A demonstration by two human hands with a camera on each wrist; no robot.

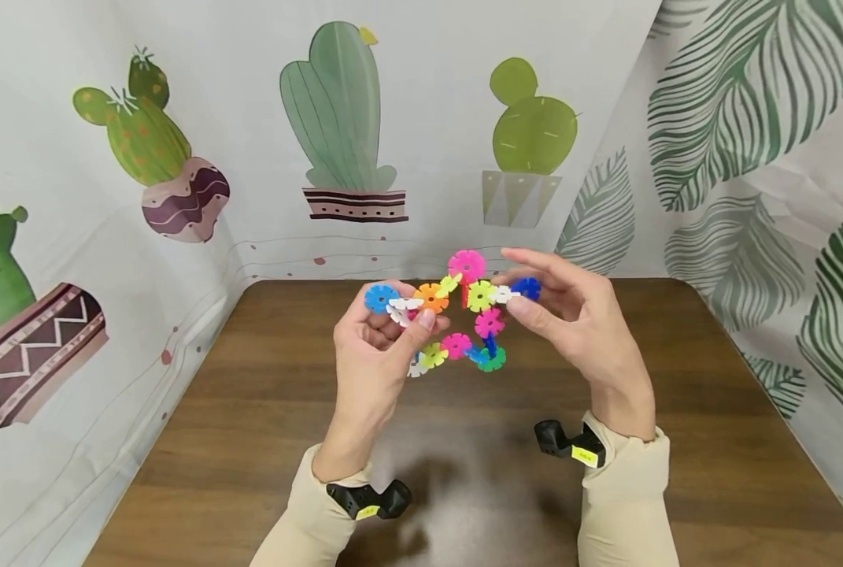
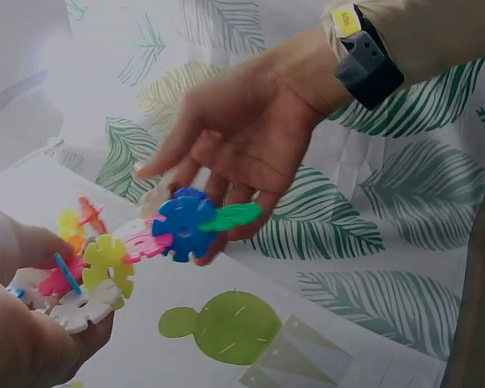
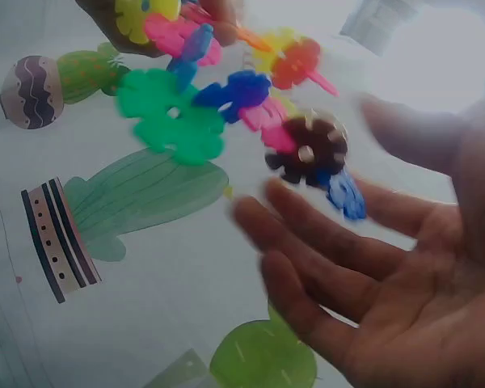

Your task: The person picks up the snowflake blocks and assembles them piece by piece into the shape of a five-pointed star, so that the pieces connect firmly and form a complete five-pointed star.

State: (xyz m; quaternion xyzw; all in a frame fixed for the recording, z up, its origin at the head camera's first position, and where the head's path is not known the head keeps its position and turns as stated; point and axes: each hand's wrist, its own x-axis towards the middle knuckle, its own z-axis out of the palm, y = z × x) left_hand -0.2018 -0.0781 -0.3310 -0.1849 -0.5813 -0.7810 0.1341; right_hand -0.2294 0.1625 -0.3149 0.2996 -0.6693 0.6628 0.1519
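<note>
A chain of interlocking plastic snowflake discs (image 1: 481, 296) in several colours hangs up off the table, joined into a loop with loose ends. My left hand (image 1: 367, 354) pinches it between thumb and fingers near an orange disc (image 1: 431, 298); a light blue disc (image 1: 381, 299) and white discs stick out beside the thumb. The right hand (image 1: 584, 323) is spread around the other end, by a white disc and a dark blue disc (image 1: 527, 289). In the right wrist view its fingers are loosely extended beside the blue end disc (image 3: 345, 196). A green disc (image 1: 493, 360) hangs lowest right.
Below the hands lies a brown wooden table (image 1: 464, 425). A white cloth backdrop (image 1: 435, 142) printed with cacti and leaves stands behind it and along the sides. Each wrist wears a black camera (image 1: 570, 443) over a beige sleeve (image 1: 626, 504).
</note>
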